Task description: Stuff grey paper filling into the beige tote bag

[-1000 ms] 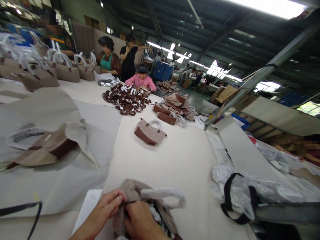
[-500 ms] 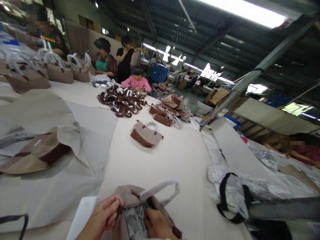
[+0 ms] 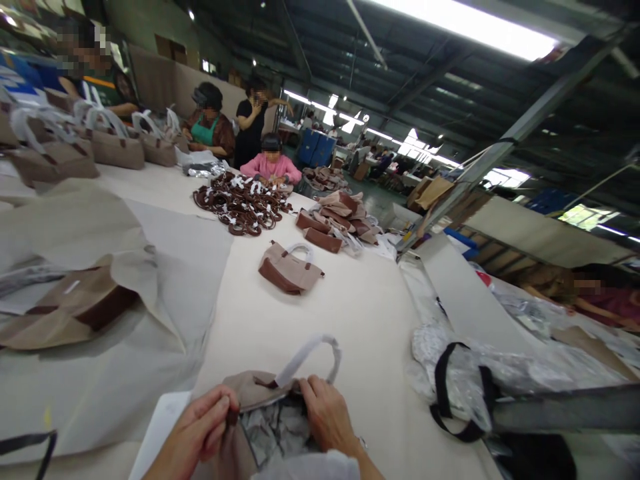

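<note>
A taupe handbag stands with its mouth open at the near edge of the table, showing a crumpled grey lining. Its white-wrapped handle arches up on the far side. At the left end of the opening, my left hand pinches the bag's edge near a brown tab. My right hand has its fingers closed over the far right rim, close to the handle's base. Further up the table lies a second taupe and brown handbag.
Brown straps are heaped at the far end, beside a pile of bags. Grey sheeting covers the left side. A metal bar and plastic bags are at right. Several co-workers sit or stand around.
My right hand has come up out of the bag's inside and now grips the far rim. My left hand keeps its pinch on the left end. The handle has shifted slightly left.
</note>
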Demonstrator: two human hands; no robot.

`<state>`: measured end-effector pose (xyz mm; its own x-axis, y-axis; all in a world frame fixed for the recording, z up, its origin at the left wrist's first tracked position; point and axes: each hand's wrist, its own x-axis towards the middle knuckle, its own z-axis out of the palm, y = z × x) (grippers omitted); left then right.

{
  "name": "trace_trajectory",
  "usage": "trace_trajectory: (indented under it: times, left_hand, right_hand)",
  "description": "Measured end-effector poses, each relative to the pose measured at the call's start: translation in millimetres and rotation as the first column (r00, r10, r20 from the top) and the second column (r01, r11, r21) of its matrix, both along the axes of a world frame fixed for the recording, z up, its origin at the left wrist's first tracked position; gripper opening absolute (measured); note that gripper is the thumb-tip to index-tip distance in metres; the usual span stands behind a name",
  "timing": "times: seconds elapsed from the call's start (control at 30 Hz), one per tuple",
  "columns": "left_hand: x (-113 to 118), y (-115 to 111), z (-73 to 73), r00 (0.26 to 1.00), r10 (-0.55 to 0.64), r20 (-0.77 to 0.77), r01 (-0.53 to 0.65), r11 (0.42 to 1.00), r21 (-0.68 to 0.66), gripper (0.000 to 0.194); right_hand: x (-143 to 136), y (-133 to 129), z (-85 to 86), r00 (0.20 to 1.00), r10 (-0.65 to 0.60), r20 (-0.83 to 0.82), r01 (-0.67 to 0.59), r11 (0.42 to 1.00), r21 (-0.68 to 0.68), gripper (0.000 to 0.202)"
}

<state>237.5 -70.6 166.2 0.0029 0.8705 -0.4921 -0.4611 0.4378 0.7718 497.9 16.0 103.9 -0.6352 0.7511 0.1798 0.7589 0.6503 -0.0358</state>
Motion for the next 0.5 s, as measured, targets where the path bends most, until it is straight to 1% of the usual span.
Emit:
trace_trajectory:
  times: [0.07,0.1,0.13,0.17,0.2,0.23,0.27,0.33,0.37,0.4,0.43,0.47,0.5]
  left_hand:
    - [-6,-2,4.2,0.992,0.122,0.044,-0.119,0.990,-0.069,0.068]
    - [-8,-3,4.8,0.982,0.180,0.056,-0.174,0.979,-0.104,0.070]
    - [-11,-5,4.5,0.974,0.218,0.054,-0.210,0.969,-0.130,0.072]
    - [-12,-6,3.7,0.972,0.233,0.040,-0.226,0.964,-0.139,0.073]
    - [-13,-7,2.9,0.976,0.219,0.017,-0.215,0.968,-0.132,0.074]
    - [-13,-8,2.5,0.984,0.180,-0.012,-0.181,0.977,-0.112,0.074]
    - [-12,-9,3.1,0.991,0.122,-0.047,-0.126,0.988,-0.085,0.074]
    - [-8,-8,7.8,0.992,0.000,-0.127,-0.004,0.999,-0.036,0.074]
    - [-5,-8,11.8,0.984,-0.052,-0.168,0.051,0.999,-0.014,0.074]
    - [-3,-8,16.6,0.974,-0.092,-0.207,0.095,0.995,0.006,0.073]
    - [0,-8,21.7,0.963,-0.116,-0.243,0.125,0.992,0.025,0.071]
    - [2,-10,26.7,0.953,-0.128,-0.275,0.144,0.989,0.040,0.067]
    - [5,-11,31.5,0.943,-0.134,-0.303,0.157,0.986,0.052,0.063]
  right_hand:
    - [7,4,3.0,0.998,0.041,-0.053,-0.043,0.998,-0.042,0.019]
    - [10,5,6.8,0.993,0.027,-0.114,-0.039,0.994,-0.103,0.016]
    - [14,5,11.8,0.979,-0.010,-0.203,-0.031,0.980,-0.196,0.015]
    - [17,4,17.8,0.953,-0.068,-0.296,-0.025,0.954,-0.298,0.017]
    - [19,2,24.7,0.919,-0.126,-0.373,-0.025,0.927,-0.375,0.019]
    - [19,1,32.4,0.890,-0.162,-0.426,-0.026,0.915,-0.403,0.020]
    - [18,-1,40.9,0.877,-0.149,-0.456,-0.032,0.930,-0.366,0.020]
    - [9,-6,59.9,0.900,0.007,-0.436,-0.088,0.982,-0.167,0.020]
    - [2,-9,69.6,0.907,0.090,-0.411,-0.148,0.983,-0.112,0.021]
    - [-6,-12,78.8,0.906,0.149,-0.397,-0.218,0.967,-0.134,0.022]
    - [-16,-16,86.9,0.898,0.184,-0.399,-0.286,0.934,-0.214,0.022]
    - [-26,-21,93.6,0.891,0.191,-0.412,-0.339,0.884,-0.323,0.021]
    - [-36,-26,98.6,0.891,0.155,-0.426,-0.357,0.820,-0.447,0.019]
